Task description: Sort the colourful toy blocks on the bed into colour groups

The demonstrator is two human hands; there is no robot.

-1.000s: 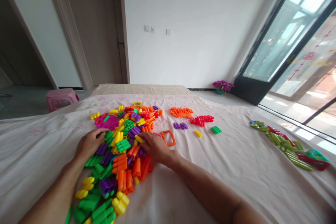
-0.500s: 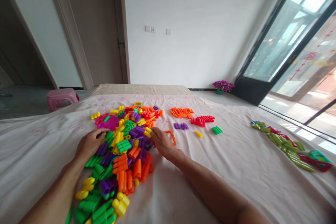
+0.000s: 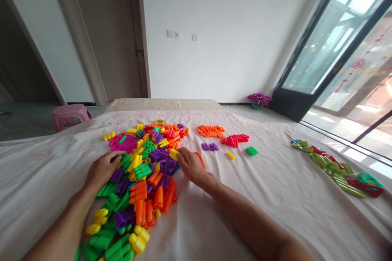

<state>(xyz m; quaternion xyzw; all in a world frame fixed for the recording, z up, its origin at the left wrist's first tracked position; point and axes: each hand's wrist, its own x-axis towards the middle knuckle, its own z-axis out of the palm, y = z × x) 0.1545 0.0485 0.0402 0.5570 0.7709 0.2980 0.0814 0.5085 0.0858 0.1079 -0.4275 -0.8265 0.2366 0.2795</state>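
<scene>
A mixed heap of green, purple, orange and yellow plastic blocks (image 3: 142,171) lies on the cloth between my hands. My right hand (image 3: 192,166), at the right edge of the heap, pinches a small yellow block (image 3: 174,153) between thumb and fingertips. Partly behind that hand is an orange frame piece (image 3: 200,159). On the left side, my left hand (image 3: 105,167) rests against the green and purple blocks, its thumb and forefinger reaching toward the heap; whether it grips anything is hidden.
To the right lie orange blocks (image 3: 211,131), red blocks (image 3: 235,140), purple blocks (image 3: 210,147), a yellow block (image 3: 230,155) and a green block (image 3: 252,151). Olive pieces (image 3: 326,163) line the far right. A pink stool (image 3: 71,116) stands beyond the left edge.
The view has shifted slightly, so everything appears a little farther left. My right hand, still pinching the yellow block, has moved slightly right relative to the heap and covers more of the orange frame.
</scene>
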